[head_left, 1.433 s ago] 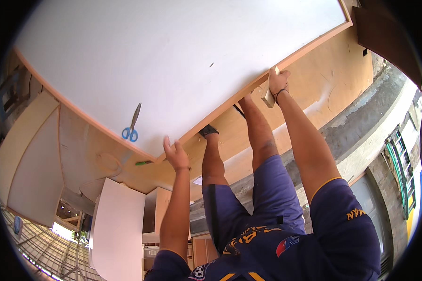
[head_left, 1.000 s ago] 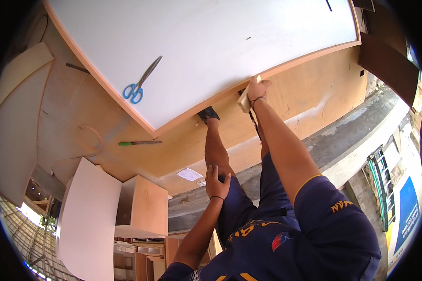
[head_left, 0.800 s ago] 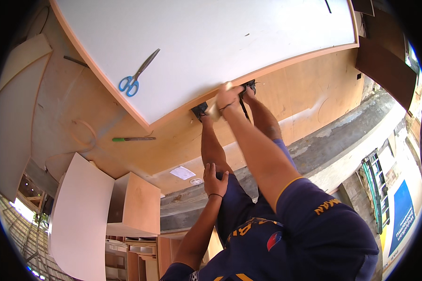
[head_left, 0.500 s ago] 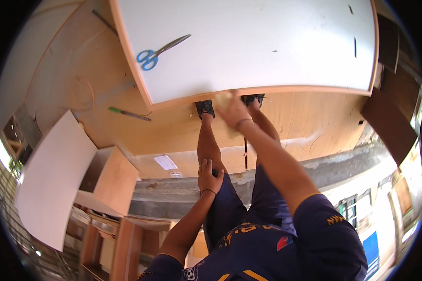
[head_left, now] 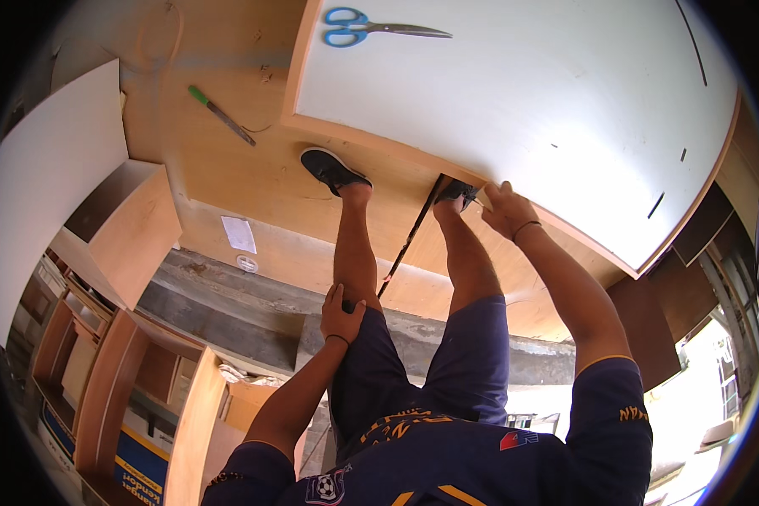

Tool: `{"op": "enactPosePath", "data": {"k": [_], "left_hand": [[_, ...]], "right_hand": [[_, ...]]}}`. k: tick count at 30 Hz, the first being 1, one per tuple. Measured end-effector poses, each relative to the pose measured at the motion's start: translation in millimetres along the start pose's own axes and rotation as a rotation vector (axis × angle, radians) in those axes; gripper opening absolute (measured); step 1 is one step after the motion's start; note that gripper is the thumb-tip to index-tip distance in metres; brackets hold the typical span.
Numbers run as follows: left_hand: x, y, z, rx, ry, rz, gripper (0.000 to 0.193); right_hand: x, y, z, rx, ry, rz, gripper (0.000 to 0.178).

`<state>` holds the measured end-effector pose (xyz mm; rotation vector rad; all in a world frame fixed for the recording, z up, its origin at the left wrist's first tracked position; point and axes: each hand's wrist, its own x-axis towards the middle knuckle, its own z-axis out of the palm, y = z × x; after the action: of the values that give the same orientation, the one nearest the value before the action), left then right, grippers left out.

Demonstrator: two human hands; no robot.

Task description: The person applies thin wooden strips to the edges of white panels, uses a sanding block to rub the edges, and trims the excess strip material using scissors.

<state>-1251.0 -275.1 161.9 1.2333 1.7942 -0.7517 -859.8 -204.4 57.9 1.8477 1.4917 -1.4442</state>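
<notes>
A large white board point(head_left: 523, 101) with a wood-coloured edge lies in front of me on a plywood sheet point(head_left: 253, 177). My right hand point(head_left: 504, 209) is curled against the board's near edge, beside my right shoe point(head_left: 457, 192). The small pale block it held earlier is now hidden under the fingers. My left hand point(head_left: 342, 312) rests flat on my left knee, fingers spread, holding nothing. A thin dark strip point(head_left: 409, 240) runs from the board's edge down between my legs. Blue-handled scissors point(head_left: 371, 25) lie on the board's far part.
A green-handled tool point(head_left: 219, 110) lies on the plywood to the left. A small paper sheet point(head_left: 239, 234) lies near the plywood's edge. An open wooden cabinet box point(head_left: 135, 219) and a white panel point(head_left: 51, 169) stand at left. Dark boards point(head_left: 708, 228) lie at right.
My left hand left the board's edge and settled on my knee. My right hand slid along the board's edge with the pale block, and my view swung around.
</notes>
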Motion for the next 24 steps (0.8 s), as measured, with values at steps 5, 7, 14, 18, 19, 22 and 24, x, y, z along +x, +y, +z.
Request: {"op": "enactPosePath", "data": {"k": [5, 7, 14, 18, 19, 22, 24], "left_hand": [[-2, 8, -8, -0.057, 0.027, -0.001, 0.070], [2, -1, -4, -0.085, 0.022, 0.010, 0.070], [7, -10, -21, -0.185, 0.030, 0.033, 0.073], [10, -19, -36, -0.223, 0.004, -0.005, 0.075], [12, -22, -38, -0.223, 0.010, 0.002, 0.075], [16, -27, -46, -0.233, 0.004, 0.022, 0.076], [20, -29, -49, -0.250, 0.005, 0.044, 0.076]], "right_hand": [[47, -87, -27, 0.008, -0.017, -0.095, 0.046], [65, -121, -34, 0.017, -0.008, -0.122, 0.045], [125, -231, -53, 0.082, 0.125, -0.265, 0.043], [149, -290, -66, 0.077, 0.115, -0.219, 0.048], [149, -295, -68, 0.071, 0.105, -0.196, 0.049], [139, -280, -65, 0.072, 0.119, -0.184, 0.056], [129, -264, -69, -0.031, 0.078, -0.037, 0.061]]}}
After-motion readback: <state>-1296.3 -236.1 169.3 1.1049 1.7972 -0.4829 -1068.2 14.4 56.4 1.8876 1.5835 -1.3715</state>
